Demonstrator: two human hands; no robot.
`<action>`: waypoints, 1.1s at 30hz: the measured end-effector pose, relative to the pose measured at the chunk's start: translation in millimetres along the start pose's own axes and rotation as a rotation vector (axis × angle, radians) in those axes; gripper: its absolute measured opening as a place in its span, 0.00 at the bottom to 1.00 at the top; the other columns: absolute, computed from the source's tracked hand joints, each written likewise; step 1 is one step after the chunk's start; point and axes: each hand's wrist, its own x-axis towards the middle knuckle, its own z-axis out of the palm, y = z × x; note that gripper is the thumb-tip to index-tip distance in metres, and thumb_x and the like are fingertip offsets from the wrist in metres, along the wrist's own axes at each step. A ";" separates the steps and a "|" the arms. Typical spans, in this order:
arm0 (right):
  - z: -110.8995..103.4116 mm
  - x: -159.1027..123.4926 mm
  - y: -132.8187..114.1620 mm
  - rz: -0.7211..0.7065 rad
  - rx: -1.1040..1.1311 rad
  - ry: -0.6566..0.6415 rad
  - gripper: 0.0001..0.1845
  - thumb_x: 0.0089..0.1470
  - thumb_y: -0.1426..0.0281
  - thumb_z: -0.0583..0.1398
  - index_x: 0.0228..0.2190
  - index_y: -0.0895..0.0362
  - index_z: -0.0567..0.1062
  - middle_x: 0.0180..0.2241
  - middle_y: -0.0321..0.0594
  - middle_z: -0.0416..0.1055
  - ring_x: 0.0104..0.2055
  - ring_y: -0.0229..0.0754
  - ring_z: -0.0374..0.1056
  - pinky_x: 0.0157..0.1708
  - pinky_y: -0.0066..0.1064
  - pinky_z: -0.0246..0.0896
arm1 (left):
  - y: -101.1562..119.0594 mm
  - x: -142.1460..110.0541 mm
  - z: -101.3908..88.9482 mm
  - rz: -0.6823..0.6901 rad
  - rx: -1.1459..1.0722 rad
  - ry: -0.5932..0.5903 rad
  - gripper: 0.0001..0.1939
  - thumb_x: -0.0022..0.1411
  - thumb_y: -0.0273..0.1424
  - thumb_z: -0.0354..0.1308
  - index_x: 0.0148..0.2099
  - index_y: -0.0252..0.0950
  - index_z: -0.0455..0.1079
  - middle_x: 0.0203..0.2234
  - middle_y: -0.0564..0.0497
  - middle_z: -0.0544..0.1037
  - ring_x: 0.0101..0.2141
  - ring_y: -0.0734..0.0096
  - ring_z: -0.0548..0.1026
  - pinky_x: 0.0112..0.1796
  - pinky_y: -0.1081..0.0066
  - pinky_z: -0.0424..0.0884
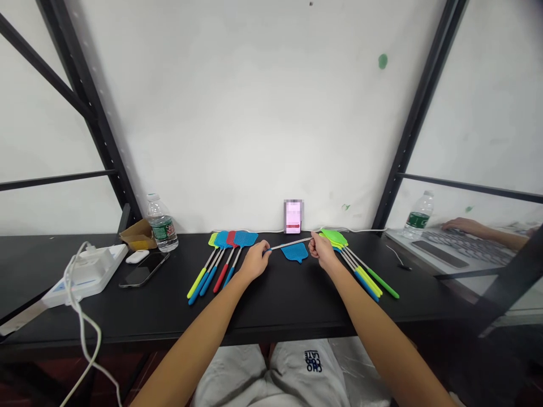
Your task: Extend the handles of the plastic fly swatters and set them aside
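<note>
In front of the blue swatter head [296, 253], bare tabletop [288, 302] left a way to the near edge; behind it stood the phone [293, 217], while the left swatters [220, 278] and right swatters [363, 281] blocked its sides.

Left of the upright phone [293, 217] are five fly swatters [220, 257], one bottle [162, 225] and one flat phone [144, 269]. Right of it are at least four swatters [360, 270], one bottle [419, 215] and one laptop [483, 249].

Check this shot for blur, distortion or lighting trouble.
Head view: white wall evenly bright; head view: black uprights splay outward, probably wide-angle distortion; head view: propped phone pixelated; head view: lower right corner dark and blurry.
</note>
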 end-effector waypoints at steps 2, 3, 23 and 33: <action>-0.6 0.6 -0.2 0.003 0.004 0.002 0.22 0.55 0.60 0.57 0.17 0.55 0.57 0.12 0.32 0.56 0.12 0.29 0.46 0.11 0.22 0.34 | 0.1 -0.1 -0.4 0.024 -0.016 -0.009 0.03 0.62 0.28 0.52 0.37 0.38 0.66 0.31 0.51 0.73 0.35 0.69 0.71 0.38 0.69 0.65; -0.7 0.7 -0.3 0.005 0.004 0.004 0.22 0.55 0.60 0.58 0.17 0.55 0.57 0.12 0.32 0.56 0.12 0.29 0.46 0.11 0.22 0.34 | 0.4 -0.4 -0.7 0.040 -0.029 -0.017 0.03 0.61 0.28 0.52 0.37 0.38 0.66 0.31 0.51 0.73 0.35 0.69 0.71 0.38 0.70 0.66; 4.6 -2.8 5.1 0.069 -0.121 -0.164 0.23 0.55 0.54 0.58 0.18 0.56 0.61 0.14 0.34 0.60 0.13 0.29 0.49 0.12 0.22 0.39 | 7.5 -3.6 1.2 0.122 -0.002 -0.122 0.10 0.65 0.33 0.51 0.39 0.37 0.73 0.36 0.48 0.78 0.38 0.66 0.74 0.41 0.68 0.67; -0.3 -4.7 7.3 -0.171 -0.831 0.206 0.23 0.47 0.47 0.62 0.25 0.56 0.70 0.31 0.50 0.72 0.37 0.50 0.70 0.28 0.31 0.59 | 9.4 -4.7 -1.7 -0.070 0.074 -0.045 0.08 0.66 0.30 0.47 0.38 0.37 0.68 0.31 0.48 0.76 0.34 0.68 0.73 0.35 0.71 0.65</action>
